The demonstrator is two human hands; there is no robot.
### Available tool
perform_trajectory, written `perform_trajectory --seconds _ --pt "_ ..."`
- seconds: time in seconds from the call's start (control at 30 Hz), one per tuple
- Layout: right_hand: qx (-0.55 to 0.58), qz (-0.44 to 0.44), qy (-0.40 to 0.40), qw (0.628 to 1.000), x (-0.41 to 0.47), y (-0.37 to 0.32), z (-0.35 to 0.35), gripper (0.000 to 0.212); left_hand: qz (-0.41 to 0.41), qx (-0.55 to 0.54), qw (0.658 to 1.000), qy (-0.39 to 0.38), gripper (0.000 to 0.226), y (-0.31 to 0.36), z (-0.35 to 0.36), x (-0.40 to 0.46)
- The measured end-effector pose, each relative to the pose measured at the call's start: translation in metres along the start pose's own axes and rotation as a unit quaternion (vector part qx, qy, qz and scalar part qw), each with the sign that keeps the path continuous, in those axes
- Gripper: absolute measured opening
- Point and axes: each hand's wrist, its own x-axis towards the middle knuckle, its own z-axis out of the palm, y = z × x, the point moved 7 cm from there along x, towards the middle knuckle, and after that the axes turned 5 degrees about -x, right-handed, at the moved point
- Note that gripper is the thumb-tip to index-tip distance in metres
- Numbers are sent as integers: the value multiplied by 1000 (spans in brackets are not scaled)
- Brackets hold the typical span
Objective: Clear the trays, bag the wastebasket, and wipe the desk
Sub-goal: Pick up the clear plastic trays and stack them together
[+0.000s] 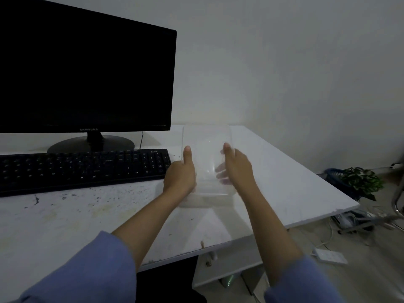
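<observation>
A clear plastic tray (206, 138) is held over the white desk (284, 182), right of the keyboard. My left hand (180, 173) grips its left wall, thumb up along the edge. On the other side my right hand (237, 169) clasps the right wall, and its fingers show through the clear plastic. The tray looks empty. The desk top in front of the keyboard is stained with dark specks and yellowish marks (98, 208).
A black monitor (85, 68) and a black keyboard (83, 169) fill the left of the desk. On the floor at the right are a blue basket (333, 174), a potted plant (360, 182), a white power strip (330, 256) and cables. A chair leg (399, 193) stands at the far right.
</observation>
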Motion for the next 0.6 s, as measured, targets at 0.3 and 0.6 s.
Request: perform_trajectory --seconds 0.3,0.6 --pt "-78 -30 66 994 -22 26 -6 57 3 53 996 -71 75 -7 15 7" --pt "-87 -59 42 994 -36 20 -11 56 4 -9 1000 -26 72 25 8 37"
